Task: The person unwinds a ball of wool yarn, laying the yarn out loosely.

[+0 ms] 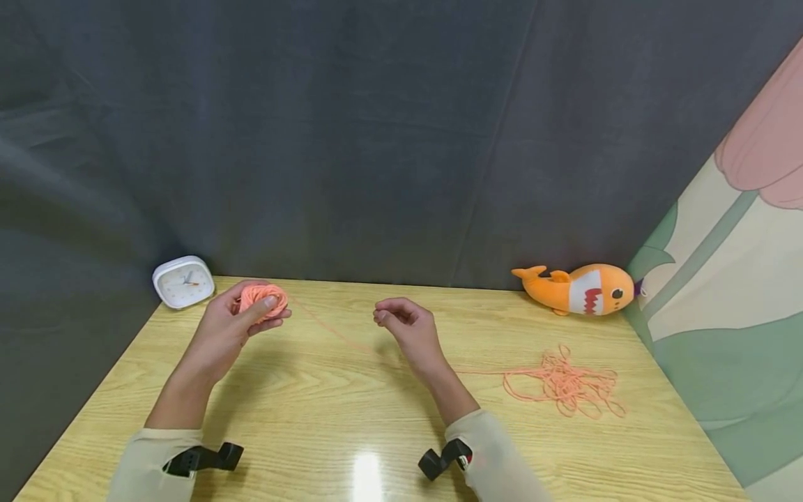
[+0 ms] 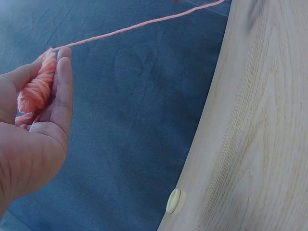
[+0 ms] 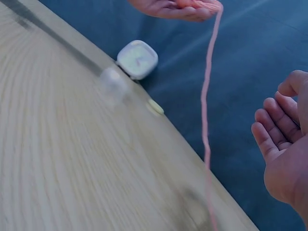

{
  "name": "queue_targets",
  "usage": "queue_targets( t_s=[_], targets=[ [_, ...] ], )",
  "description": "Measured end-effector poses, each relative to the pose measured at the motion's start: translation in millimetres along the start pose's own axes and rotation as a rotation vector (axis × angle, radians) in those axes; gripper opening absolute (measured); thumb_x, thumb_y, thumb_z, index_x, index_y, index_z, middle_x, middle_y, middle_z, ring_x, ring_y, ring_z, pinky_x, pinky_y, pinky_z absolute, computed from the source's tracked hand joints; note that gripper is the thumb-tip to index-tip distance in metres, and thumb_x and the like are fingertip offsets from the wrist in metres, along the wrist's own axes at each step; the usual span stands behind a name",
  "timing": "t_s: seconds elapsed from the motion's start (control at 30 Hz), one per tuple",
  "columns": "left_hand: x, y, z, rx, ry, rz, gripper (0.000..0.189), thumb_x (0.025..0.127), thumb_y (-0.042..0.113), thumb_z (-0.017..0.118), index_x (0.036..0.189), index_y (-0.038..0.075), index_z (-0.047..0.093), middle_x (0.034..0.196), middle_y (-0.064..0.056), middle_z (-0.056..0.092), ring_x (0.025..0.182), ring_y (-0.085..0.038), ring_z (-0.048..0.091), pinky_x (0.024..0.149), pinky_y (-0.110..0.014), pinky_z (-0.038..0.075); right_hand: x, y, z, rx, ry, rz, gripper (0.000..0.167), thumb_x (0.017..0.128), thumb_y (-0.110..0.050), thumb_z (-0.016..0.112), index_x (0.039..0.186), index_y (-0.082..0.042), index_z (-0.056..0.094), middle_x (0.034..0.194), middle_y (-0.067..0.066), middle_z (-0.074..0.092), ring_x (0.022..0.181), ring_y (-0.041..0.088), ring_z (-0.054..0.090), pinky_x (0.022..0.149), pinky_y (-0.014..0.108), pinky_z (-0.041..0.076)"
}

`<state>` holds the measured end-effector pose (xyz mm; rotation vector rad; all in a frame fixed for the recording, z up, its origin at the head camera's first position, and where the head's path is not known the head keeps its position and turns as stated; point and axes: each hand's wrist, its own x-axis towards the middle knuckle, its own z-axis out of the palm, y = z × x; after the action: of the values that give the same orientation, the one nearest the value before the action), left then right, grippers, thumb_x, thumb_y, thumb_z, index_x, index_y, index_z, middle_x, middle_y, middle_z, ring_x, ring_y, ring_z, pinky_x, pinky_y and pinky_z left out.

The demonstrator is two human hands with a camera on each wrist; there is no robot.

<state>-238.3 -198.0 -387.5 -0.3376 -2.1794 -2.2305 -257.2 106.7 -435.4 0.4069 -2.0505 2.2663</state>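
Note:
My left hand [image 1: 228, 328] grips a ball of coral yarn [image 1: 262, 301] above the table's far left part, the thumb pressed across its front. In the left wrist view the wound ball [image 2: 41, 86] lies between thumb and fingers. From its top a single yarn strand [image 2: 139, 24] stretches away. My right hand [image 1: 410, 331] hovers near the middle, its fingers loosely curled. The right wrist view shows the strand [image 3: 204, 106] passing apart from this hand [image 3: 288, 149], with no yarn in the fingers. On the right, the strand leads into a loose tangle of yarn [image 1: 577, 383] on the table.
A white clock [image 1: 184, 282] stands at the table's back left corner. An orange plush shark [image 1: 577, 289] lies at the back right. A small pale oval piece [image 2: 173, 201] sits at the wooden table's [image 1: 301, 432] far edge, before a dark curtain [image 1: 376, 139].

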Motion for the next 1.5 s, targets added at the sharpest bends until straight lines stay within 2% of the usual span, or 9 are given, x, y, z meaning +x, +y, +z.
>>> queue_targets(
  t_s=[0.17,0.37,0.53,0.7,0.83,1.1,1.33,1.4,1.5],
  targets=[
    [0.3,1.1,1.0,0.003,0.003,-0.005,0.028,0.101,0.019,0.069,0.124,0.008,0.057,0.108,0.004,0.071,0.095,-0.008,0.077,0.087,-0.022,0.061,1.3,4.5,19.2,0.016,-0.046,0.006,0.019,0.097,-0.002,0.065,0.113,0.008,0.069,0.097,-0.001,0.072,0.092,0.013,0.069,0.088,0.022,0.060],
    [0.3,1.9,1.2,0.016,0.008,-0.017,0.029,0.101,0.020,0.069,0.124,0.008,0.057,0.107,0.005,0.071,0.096,-0.007,0.077,0.087,-0.022,0.061,0.7,11.0,35.0,0.014,-0.105,0.026,0.019,0.099,-0.005,0.066,0.115,0.005,0.069,0.100,0.000,0.071,0.091,0.009,0.068,0.089,0.024,0.060],
    [0.5,3.1,2.0,0.030,0.021,-0.033,0.031,0.100,0.022,0.069,0.125,0.009,0.056,0.107,0.006,0.072,0.096,-0.006,0.077,0.087,-0.021,0.061,-0.5,15.2,43.7,-0.042,-0.159,0.042,0.025,0.100,-0.011,0.067,0.120,0.004,0.069,0.107,0.009,0.070,0.094,0.008,0.067,0.090,0.026,0.059],
    [0.4,4.0,2.9,0.043,0.022,-0.040,0.033,0.100,0.023,0.069,0.126,0.009,0.055,0.107,0.007,0.072,0.096,-0.006,0.077,0.087,-0.020,0.061,-3.3,20.4,49.2,-0.132,-0.183,0.043,0.025,0.099,-0.016,0.070,0.119,-0.002,0.072,0.111,0.016,0.071,0.088,0.007,0.065,0.080,0.020,0.055],
    [0.3,3.7,3.0,0.035,0.023,-0.045,0.033,0.100,0.024,0.070,0.126,0.009,0.055,0.107,0.007,0.072,0.096,-0.006,0.077,0.087,-0.020,0.061,-4.6,24.6,51.6,-0.168,-0.203,0.029,0.022,0.099,-0.016,0.071,0.115,-0.002,0.074,0.106,0.016,0.073,0.083,0.006,0.063,0.075,0.020,0.055],
    [0.2,2.7,0.6,0.000,0.007,-0.026,0.031,0.101,0.021,0.068,0.126,0.008,0.056,0.107,0.005,0.073,0.096,-0.008,0.077,0.087,-0.022,0.061,-5.5,22.3,36.8,-0.121,-0.150,0.053,0.026,0.101,-0.020,0.068,0.112,0.003,0.073,0.090,-0.003,0.070,0.080,0.010,0.063,0.078,0.038,0.059],
    [-0.7,1.8,-0.4,-0.113,-0.082,-0.008,0.031,0.108,0.022,0.056,0.132,0.002,0.051,0.112,0.003,0.073,0.102,-0.010,0.077,0.090,-0.024,0.061,-3.8,10.2,15.7,-0.080,-0.075,0.047,0.021,0.100,-0.015,0.069,0.109,0.003,0.073,0.088,-0.006,0.070,0.079,0.010,0.064,0.077,0.031,0.058],
    [-0.6,0.5,-0.2,-0.121,-0.107,-0.006,0.033,0.109,0.022,0.053,0.134,0.000,0.050,0.115,0.002,0.072,0.104,-0.011,0.076,0.091,-0.024,0.061,-4.7,6.4,10.2,-0.079,-0.060,0.039,0.021,0.100,-0.014,0.068,0.110,0.004,0.073,0.088,-0.006,0.070,0.079,0.010,0.064,0.077,0.028,0.058],
    [0.0,0.5,1.0,-0.090,-0.111,-0.013,0.038,0.109,0.020,0.054,0.138,-0.004,0.048,0.117,0.003,0.070,0.107,-0.011,0.075,0.093,-0.025,0.060,-6.5,2.0,0.7,-0.080,-0.038,0.021,0.025,0.100,-0.015,0.068,0.111,0.007,0.071,0.088,-0.006,0.070,0.078,0.010,0.064,0.077,0.026,0.056]
  ],
)
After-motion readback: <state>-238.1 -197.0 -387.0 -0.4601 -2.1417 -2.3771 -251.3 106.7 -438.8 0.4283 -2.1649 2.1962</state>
